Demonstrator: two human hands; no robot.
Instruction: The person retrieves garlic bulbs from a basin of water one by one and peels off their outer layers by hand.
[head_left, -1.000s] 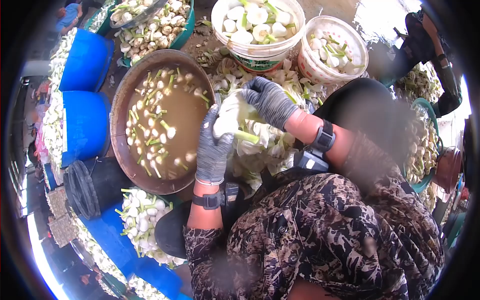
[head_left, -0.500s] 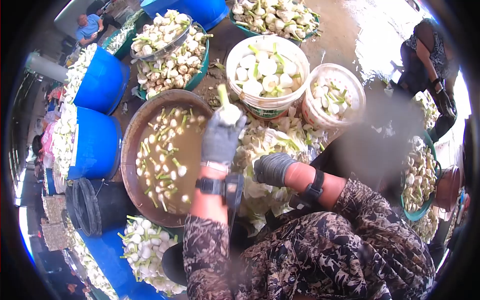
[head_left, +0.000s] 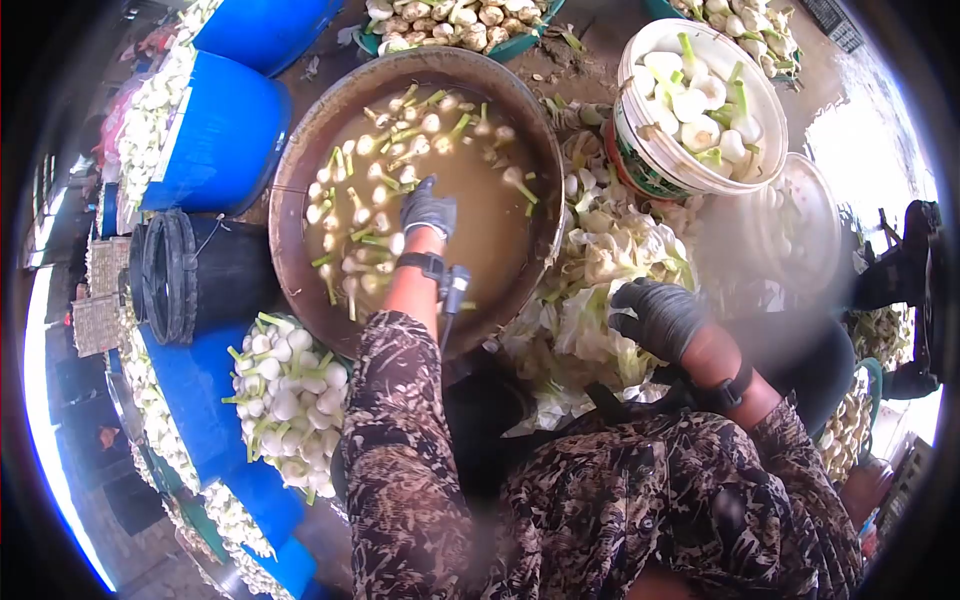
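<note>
Over the brown water of a wide rusty basin (head_left: 287,215) is my left hand (head_left: 430,212) in a grey glove, its fingers apart and nothing visibly gripped. Garlic bulbs (head_left: 383,222) with green stems float around it, one close beside the palm. My right hand (head_left: 660,318), also gloved, is curled above a heap of pale peeled skins (head_left: 625,250); what its fingers hold, if anything, is hidden. A white bucket (head_left: 640,120) of large peeled bulbs (head_left: 700,105) stands behind the heap.
Blue tubs (head_left: 225,135) piled with garlic line the left, beside a black bucket (head_left: 235,275). More peeled bulbs (head_left: 290,390) lie near the basin's lower left. A second pale bucket (head_left: 805,225) is blurred at the right. Another person's dark-clothed limb (head_left: 915,270) shows at the right edge.
My left hand has moved down into the basin area, and the white bulb it held is no longer in it. My right hand stays over the skins. The view has shifted.
</note>
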